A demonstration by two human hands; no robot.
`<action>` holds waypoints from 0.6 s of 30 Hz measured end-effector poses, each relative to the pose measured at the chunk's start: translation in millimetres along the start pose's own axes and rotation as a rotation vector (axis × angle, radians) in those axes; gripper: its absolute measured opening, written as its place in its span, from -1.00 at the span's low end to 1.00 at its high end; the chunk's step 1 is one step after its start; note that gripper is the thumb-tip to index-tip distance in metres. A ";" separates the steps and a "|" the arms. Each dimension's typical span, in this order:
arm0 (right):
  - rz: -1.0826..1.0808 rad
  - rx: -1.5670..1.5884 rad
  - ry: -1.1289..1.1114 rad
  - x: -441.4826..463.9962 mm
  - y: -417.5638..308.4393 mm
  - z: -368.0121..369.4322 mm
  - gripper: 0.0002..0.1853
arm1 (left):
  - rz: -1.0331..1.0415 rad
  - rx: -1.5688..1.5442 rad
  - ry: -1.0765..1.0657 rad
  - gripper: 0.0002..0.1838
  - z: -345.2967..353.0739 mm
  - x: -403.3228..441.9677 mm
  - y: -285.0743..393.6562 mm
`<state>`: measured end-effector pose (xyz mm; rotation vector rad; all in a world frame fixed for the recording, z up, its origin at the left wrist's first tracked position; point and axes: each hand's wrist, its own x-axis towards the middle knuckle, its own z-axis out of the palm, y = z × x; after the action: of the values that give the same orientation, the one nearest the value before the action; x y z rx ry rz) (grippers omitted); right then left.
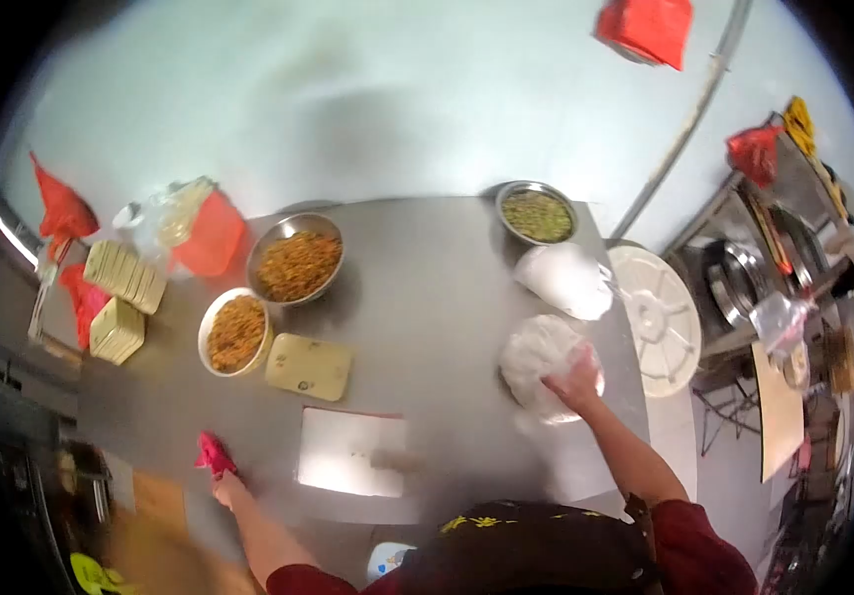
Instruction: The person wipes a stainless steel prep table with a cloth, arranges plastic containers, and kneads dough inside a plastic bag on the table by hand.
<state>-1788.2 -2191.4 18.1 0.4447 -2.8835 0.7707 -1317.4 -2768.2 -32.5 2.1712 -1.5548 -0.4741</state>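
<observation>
At the table's lower left, my left hand point(227, 488) is closed around a bright pink cloth point(214, 453). My right hand point(577, 385) reaches to the right side and grips a round white plastic bag point(531, 359), thumb apart from the fingers. What the bag contains cannot be made out. Just behind it lies a second white bundle point(561, 278), and beyond that a steel bowl of chopped green filling point(538, 215). In front of me, between my hands, is a flat white sheet point(347, 451) with a reddish back edge.
On the steel table point(417, 297), a metal bowl point(298, 260) and a white tub point(236, 332) hold orange-brown filling. A pale lid point(310, 367) lies beside them. Stacked containers point(124, 278) and a red box point(211, 238) stand left. A round white lid point(657, 322) borders the right edge.
</observation>
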 end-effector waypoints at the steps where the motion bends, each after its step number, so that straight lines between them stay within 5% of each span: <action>1: 0.021 -0.007 0.018 4.0 -4.5 9.9 -0.19 | 0.116 -0.091 -0.013 -0.63 8.5 19.3 -18.8; 3: -0.075 0.203 0.118 15.1 -9.2 26.2 -0.45 | -0.026 -0.150 0.065 -0.65 -13.4 -1.1 7.4; 5: 0.338 0.812 0.120 13.4 -42.7 4.9 -0.74 | -0.165 -0.554 0.220 -0.63 -18.4 5.1 20.2; 6: 0.328 1.095 0.256 17.4 -37.5 13.8 -0.85 | -0.154 -0.565 0.205 -0.63 -22.1 10.2 19.9; 9: 0.534 0.962 0.151 23.8 -6.7 22.2 -0.84 | 0.107 -0.954 0.108 -0.58 -42.1 11.4 21.0; 12: 0.211 0.824 0.074 35.4 16.9 31.1 -0.78 | 0.141 -1.247 -0.067 -0.64 -88.2 -38.8 71.7; 15: -0.054 0.829 -0.055 71.1 0.9 -48.0 -0.62 | 0.242 -1.408 -0.257 -0.70 -116.2 -92.8 118.9; 17: 0.368 0.795 -0.002 105.7 36.5 -56.2 -0.47 | 0.219 -1.408 -0.443 -0.74 -155.2 -188.1 168.8; 18: 0.365 0.804 0.004 126.1 52.9 -55.3 -0.47 | 0.066 -1.384 -0.572 -0.74 -165.0 -215.7 182.6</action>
<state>-1922.1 -2151.2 65.4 -0.0388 -2.5512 1.9814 -1448.4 -2591.6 209.7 0.9103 -0.9194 -1.6256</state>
